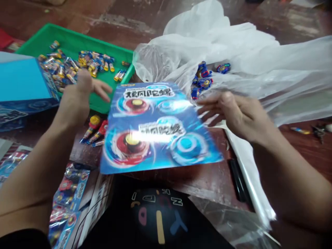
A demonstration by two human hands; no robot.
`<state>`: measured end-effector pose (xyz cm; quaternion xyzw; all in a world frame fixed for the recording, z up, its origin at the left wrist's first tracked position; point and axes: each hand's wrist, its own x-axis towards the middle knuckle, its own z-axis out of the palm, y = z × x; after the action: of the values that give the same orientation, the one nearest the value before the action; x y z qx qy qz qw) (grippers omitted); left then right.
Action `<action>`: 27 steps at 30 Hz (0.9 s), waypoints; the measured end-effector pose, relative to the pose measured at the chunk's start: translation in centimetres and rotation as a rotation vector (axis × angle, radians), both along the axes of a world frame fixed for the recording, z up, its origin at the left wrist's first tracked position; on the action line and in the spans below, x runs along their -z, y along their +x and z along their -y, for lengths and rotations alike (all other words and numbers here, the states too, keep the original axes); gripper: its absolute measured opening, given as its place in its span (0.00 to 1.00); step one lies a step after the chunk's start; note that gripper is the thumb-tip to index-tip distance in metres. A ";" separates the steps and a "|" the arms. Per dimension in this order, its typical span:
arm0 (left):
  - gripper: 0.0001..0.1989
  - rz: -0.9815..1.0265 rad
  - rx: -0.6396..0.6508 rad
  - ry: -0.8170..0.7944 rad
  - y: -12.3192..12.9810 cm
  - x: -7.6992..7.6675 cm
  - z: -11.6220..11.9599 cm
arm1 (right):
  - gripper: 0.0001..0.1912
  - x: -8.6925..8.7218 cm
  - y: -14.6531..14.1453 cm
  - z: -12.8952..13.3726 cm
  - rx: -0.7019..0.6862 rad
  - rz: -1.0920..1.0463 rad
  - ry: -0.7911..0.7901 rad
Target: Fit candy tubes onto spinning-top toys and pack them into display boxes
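Observation:
A flat blue printed card (160, 152), with red and light-blue spinning-top pictures and dark lettering, lies slightly tilted in front of me between my two hands. To its left, my left hand (84, 90) is blurred by motion, fingers apart, beside the card's far left corner. On the other side my right hand (236, 114) has its fingers stretched towards the card's right edge; whether they touch it I cannot tell. Red and yellow toy pieces (94, 129) lie near the card's left edge. Beyond it are blue spinning tops (202, 81) by a plastic bag.
A green tray (103, 43) holds many small wrapped tubes. At left stands a blue box (20, 79). A large translucent plastic bag (249, 52) spreads over the back right. Packed toy cards (68, 193) lie lower left; a black bar (237, 180) sits at right.

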<state>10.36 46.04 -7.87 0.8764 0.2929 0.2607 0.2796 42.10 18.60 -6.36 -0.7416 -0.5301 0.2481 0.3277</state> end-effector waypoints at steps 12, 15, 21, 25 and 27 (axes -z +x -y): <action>0.24 -0.218 0.060 0.472 -3.5 0.6 6.8 | 0.13 4.3 -3.0 0.6 -0.194 0.455 0.035; 0.22 -0.264 -0.022 0.546 -3.8 2.1 7.8 | 0.12 6.1 -3.0 0.5 -0.142 0.632 0.090; 0.18 -0.251 0.043 0.422 -4.6 3.7 8.0 | 0.13 7.4 -3.4 0.8 -0.098 0.619 0.089; 0.16 -0.227 -0.006 0.413 -4.8 5.9 7.7 | 0.13 7.7 -3.4 0.6 -0.098 0.576 0.074; 0.13 -0.269 -0.017 0.436 -5.0 7.5 7.9 | 0.12 8.6 -3.5 0.7 -0.107 0.585 0.058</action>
<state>5.33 38.11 -15.39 0.9402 0.2720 0.2010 0.0404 38.56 17.92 -14.97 -0.7431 -0.6471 0.0256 0.1685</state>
